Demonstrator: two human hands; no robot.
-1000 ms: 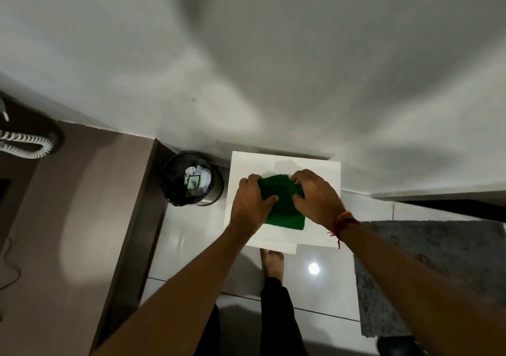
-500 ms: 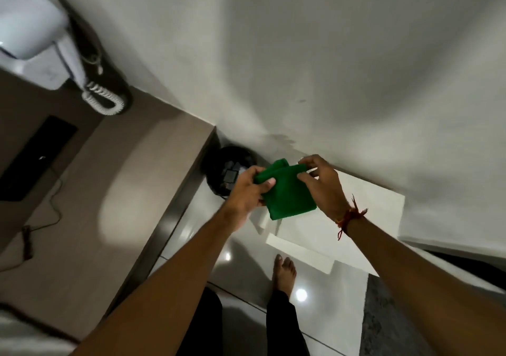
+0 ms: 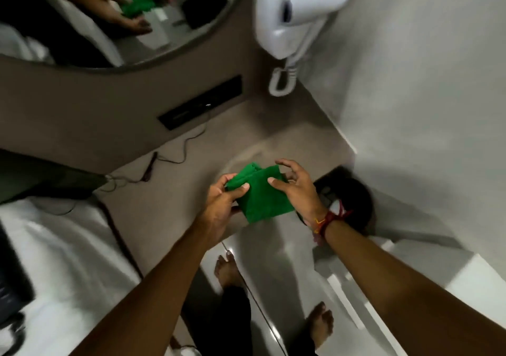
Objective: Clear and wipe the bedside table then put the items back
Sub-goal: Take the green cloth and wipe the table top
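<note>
A folded green cloth (image 3: 260,194) hangs in the air between both hands, above the edge of a brown counter (image 3: 219,147). My left hand (image 3: 221,205) pinches its left corner between thumb and fingers. My right hand (image 3: 295,191) grips its right side, thumb on top, other fingers spread. A red thread is tied round the right wrist. The white bedside table (image 3: 443,270) shows only as a blurred corner at the lower right, below my right forearm.
A white wall-mounted hair dryer (image 3: 295,10) with a coiled cord hangs above the counter. A round mirror (image 3: 115,21) is at top left, a black socket strip (image 3: 200,103) and cables below it. A black waste bin (image 3: 353,199) stands behind my right wrist. White bedding (image 3: 54,260) lies at left.
The view has swung left, from the white bedside table to the brown counter. Both hands have lifted the green cloth off the table and carried it leftwards, over the counter's edge.
</note>
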